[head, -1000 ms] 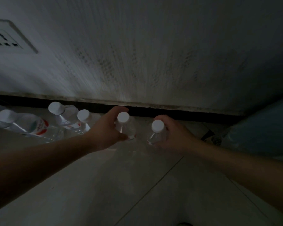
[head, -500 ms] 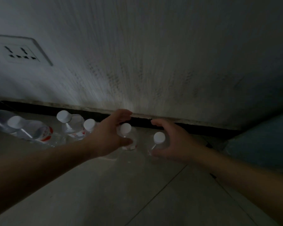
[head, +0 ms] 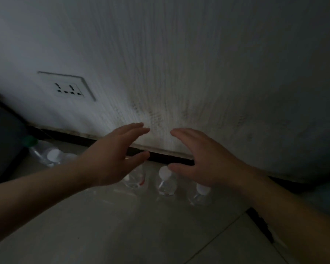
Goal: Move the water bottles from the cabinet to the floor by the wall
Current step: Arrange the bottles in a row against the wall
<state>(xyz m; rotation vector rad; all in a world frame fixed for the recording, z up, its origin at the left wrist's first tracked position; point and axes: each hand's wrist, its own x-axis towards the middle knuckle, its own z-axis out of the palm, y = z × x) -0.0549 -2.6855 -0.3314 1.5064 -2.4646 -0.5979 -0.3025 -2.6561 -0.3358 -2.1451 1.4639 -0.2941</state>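
Down at the foot of the wall [head: 179, 54], three water bottles stand upright in a row on the tiled floor [head: 122, 225], just in front of the black skirting board [head: 166, 158]. The bottle with the red label [head: 134, 179] is at the left of the row, its top hidden under the left hand [head: 112, 157]. The middle bottle [head: 165, 185] shows a white cap. The right bottle [head: 198, 197] sits a little lower in the frame, its white cap partly under the right hand [head: 204, 161].

Both hands hover over the row at the centre of the frame, palms down, fingers loosely extended and thumbs held apart from them. Neither hand grips anything. The right thumb overlaps the middle bottle's cap in this view; whether it touches the cap cannot be told.

Further over, at the middle left of the frame, a white-capped bottle [head: 52, 156] and a green-capped bottle [head: 30, 141] are near the skirting board, partly behind the left forearm. How they lie is hard to make out in the dim light. A wall socket [head: 69, 88] sits in the upper left. A dark bulky shape [head: 4, 145] fills the left edge, and something bluish [head: 328, 202] shows at the right edge.
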